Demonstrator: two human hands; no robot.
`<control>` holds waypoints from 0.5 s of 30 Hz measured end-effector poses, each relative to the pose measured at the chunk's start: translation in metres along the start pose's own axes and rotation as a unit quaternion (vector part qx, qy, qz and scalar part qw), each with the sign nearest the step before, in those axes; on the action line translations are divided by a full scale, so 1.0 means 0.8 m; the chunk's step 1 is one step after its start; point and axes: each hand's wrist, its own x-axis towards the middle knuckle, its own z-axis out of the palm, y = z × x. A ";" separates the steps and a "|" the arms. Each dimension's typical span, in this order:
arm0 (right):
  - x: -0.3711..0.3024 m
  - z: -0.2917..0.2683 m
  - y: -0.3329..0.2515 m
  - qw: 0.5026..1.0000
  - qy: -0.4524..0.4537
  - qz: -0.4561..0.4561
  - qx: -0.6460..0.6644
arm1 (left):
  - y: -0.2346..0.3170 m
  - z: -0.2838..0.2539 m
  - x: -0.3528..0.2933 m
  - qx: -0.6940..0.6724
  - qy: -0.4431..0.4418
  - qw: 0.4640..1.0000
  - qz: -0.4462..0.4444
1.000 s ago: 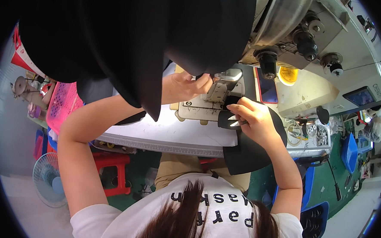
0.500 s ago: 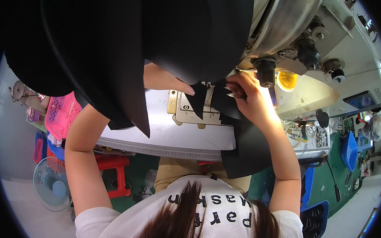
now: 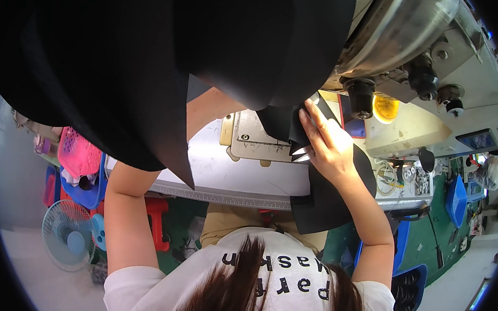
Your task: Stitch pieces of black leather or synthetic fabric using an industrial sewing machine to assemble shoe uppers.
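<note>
The right hand [image 3: 333, 150] is resting over a black fabric piece [image 3: 296, 131], its index and middle fingers [image 3: 318, 120] stretching out straight and lying along the dark material, while the hand is also grasping silver snips [image 3: 301, 154], whose bright tips are jutting out from beneath it toward the left. This piece is lying by the right side of a pale machine plate [image 3: 259, 137] and is partly covering it. A large black sheet [image 3: 260, 42] is filling the upper part of the view and hanging in front of the left forearm [image 3: 213, 108]; it is hiding the left hand, so whether those fingers are gripping or loose, one cannot tell. Below the right wrist, a broad black flap [image 3: 326, 205] is drooping over the front edge of the white worktop [image 3: 261, 177], near the end of a ruler strip [image 3: 223, 199] that is running along that edge. A sewing machine [image 3: 403, 43] is looming at the upper right, with a yellow dish [image 3: 386, 110] sitting just beside its dark knobs. Farther left, a pink basket [image 3: 81, 152] is standing above a fan [image 3: 67, 238]
</note>
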 end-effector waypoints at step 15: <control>-0.004 0.001 -0.002 0.997 0.061 0.029 0.023 | 0.006 0.064 -0.127 0.046 0.094 0.993 0.052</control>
